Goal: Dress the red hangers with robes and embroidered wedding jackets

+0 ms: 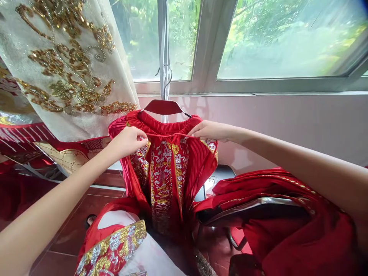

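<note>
Your left hand and right hand pinch a thin red cord between closed fingers.
It stretches left to right across the gathered neckline of a red satin garment with gold-and-silver brocade panels, hung on a dark-red hanger below the far window.

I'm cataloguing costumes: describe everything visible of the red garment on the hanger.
The red garment looks satiny, with a gathered top edge, pleating and panels patterned gold and silver. It hangs from a red hanger below the window. The left hand and right hand hold its thin cord stretched across the front.
</note>
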`<action>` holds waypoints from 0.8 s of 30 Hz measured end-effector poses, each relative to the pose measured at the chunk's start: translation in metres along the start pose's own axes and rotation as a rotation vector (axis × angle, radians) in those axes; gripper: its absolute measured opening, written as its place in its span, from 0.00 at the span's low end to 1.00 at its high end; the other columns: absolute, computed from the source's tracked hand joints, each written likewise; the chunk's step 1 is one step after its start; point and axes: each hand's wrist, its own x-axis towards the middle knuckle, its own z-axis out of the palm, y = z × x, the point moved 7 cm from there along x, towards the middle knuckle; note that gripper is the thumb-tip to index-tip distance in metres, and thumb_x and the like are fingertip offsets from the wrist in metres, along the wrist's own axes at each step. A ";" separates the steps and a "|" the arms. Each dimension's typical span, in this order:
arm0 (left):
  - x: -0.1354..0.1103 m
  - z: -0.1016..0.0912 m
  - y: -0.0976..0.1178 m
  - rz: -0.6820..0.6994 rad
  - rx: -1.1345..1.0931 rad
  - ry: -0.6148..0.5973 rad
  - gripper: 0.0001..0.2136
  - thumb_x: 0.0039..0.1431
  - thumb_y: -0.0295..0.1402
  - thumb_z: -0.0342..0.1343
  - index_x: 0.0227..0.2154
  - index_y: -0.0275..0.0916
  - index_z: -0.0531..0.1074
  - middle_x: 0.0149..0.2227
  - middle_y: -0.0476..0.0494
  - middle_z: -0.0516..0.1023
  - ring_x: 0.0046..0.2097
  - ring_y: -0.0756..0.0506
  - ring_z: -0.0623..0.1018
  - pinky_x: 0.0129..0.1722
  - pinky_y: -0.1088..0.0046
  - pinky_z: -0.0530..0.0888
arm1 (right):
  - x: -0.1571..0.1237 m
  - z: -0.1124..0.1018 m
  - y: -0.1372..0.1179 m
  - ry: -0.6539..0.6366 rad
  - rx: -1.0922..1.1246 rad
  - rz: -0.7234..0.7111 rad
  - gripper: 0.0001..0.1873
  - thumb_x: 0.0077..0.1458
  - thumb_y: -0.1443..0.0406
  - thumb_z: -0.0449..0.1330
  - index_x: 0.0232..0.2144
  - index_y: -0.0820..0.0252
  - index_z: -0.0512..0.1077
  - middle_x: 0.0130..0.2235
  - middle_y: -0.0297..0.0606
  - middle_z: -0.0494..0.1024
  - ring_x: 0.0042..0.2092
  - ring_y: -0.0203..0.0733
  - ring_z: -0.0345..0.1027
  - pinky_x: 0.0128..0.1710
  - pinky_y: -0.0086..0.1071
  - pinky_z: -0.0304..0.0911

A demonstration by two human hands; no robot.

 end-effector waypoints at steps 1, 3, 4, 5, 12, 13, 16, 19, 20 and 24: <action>0.000 -0.005 0.000 -0.018 0.072 0.103 0.08 0.48 0.31 0.53 0.25 0.38 0.77 0.25 0.44 0.76 0.29 0.46 0.73 0.29 0.71 0.66 | 0.001 0.004 0.002 -0.022 -0.078 -0.003 0.11 0.49 0.63 0.63 0.35 0.61 0.78 0.15 0.26 0.54 0.18 0.26 0.41 0.17 0.27 0.37; 0.001 -0.013 0.003 -0.018 0.161 0.293 0.07 0.49 0.31 0.54 0.24 0.37 0.77 0.27 0.42 0.75 0.31 0.45 0.73 0.31 0.70 0.66 | 0.002 0.016 0.001 -0.096 -0.187 -0.061 0.12 0.47 0.62 0.64 0.35 0.61 0.79 0.16 0.27 0.60 0.18 0.26 0.44 0.17 0.27 0.38; 0.002 -0.015 0.004 -0.008 0.162 0.379 0.07 0.50 0.31 0.54 0.24 0.37 0.76 0.27 0.42 0.75 0.31 0.45 0.73 0.31 0.69 0.66 | 0.001 0.022 -0.002 -0.128 -0.200 -0.117 0.14 0.46 0.61 0.64 0.35 0.60 0.80 0.17 0.29 0.63 0.19 0.26 0.45 0.17 0.27 0.40; 0.003 -0.017 0.006 0.002 0.127 0.455 0.06 0.50 0.31 0.55 0.24 0.36 0.75 0.27 0.42 0.74 0.31 0.45 0.72 0.32 0.69 0.66 | 0.000 0.027 -0.007 -0.144 -0.187 -0.184 0.15 0.46 0.60 0.64 0.36 0.60 0.80 0.19 0.30 0.67 0.19 0.26 0.47 0.18 0.27 0.42; 0.021 0.008 -0.007 -0.025 -0.728 0.636 0.10 0.44 0.39 0.62 0.19 0.36 0.72 0.22 0.48 0.73 0.25 0.51 0.68 0.26 0.74 0.65 | 0.008 0.029 -0.047 0.125 0.050 -0.516 0.23 0.45 0.55 0.64 0.39 0.65 0.79 0.30 0.39 0.77 0.26 0.30 0.60 0.25 0.28 0.57; 0.025 0.016 -0.005 -0.019 -0.820 0.570 0.13 0.41 0.41 0.64 0.18 0.36 0.72 0.22 0.47 0.74 0.25 0.51 0.68 0.26 0.74 0.66 | 0.010 0.030 -0.049 0.176 0.059 -0.535 0.22 0.46 0.56 0.63 0.39 0.66 0.79 0.30 0.40 0.77 0.27 0.31 0.61 0.26 0.28 0.58; 0.033 0.033 0.004 0.032 -0.904 0.382 0.16 0.36 0.45 0.67 0.17 0.35 0.73 0.23 0.45 0.76 0.27 0.49 0.72 0.28 0.73 0.68 | 0.010 0.033 -0.054 0.327 -0.031 -0.596 0.15 0.50 0.61 0.60 0.36 0.65 0.79 0.29 0.38 0.77 0.28 0.33 0.63 0.29 0.29 0.59; 0.037 0.042 0.009 0.071 -0.866 0.289 0.15 0.37 0.43 0.67 0.18 0.35 0.75 0.23 0.44 0.77 0.27 0.49 0.72 0.29 0.73 0.69 | 0.002 0.040 -0.059 0.419 -0.301 -0.710 0.11 0.54 0.67 0.55 0.34 0.64 0.78 0.30 0.38 0.76 0.31 0.35 0.65 0.33 0.30 0.58; 0.038 0.045 0.010 0.076 -0.858 0.264 0.14 0.37 0.42 0.66 0.18 0.34 0.75 0.23 0.45 0.77 0.26 0.50 0.72 0.29 0.73 0.68 | -0.001 0.042 -0.060 0.436 -0.392 -0.742 0.12 0.55 0.68 0.54 0.33 0.63 0.77 0.31 0.39 0.76 0.32 0.35 0.65 0.34 0.29 0.58; 0.043 0.051 0.012 0.092 -0.845 0.223 0.12 0.38 0.39 0.67 0.19 0.34 0.75 0.22 0.47 0.76 0.25 0.51 0.70 0.28 0.74 0.66 | -0.005 0.050 -0.062 0.474 -0.665 -0.723 0.13 0.57 0.72 0.50 0.35 0.64 0.74 0.31 0.40 0.75 0.32 0.36 0.64 0.33 0.29 0.53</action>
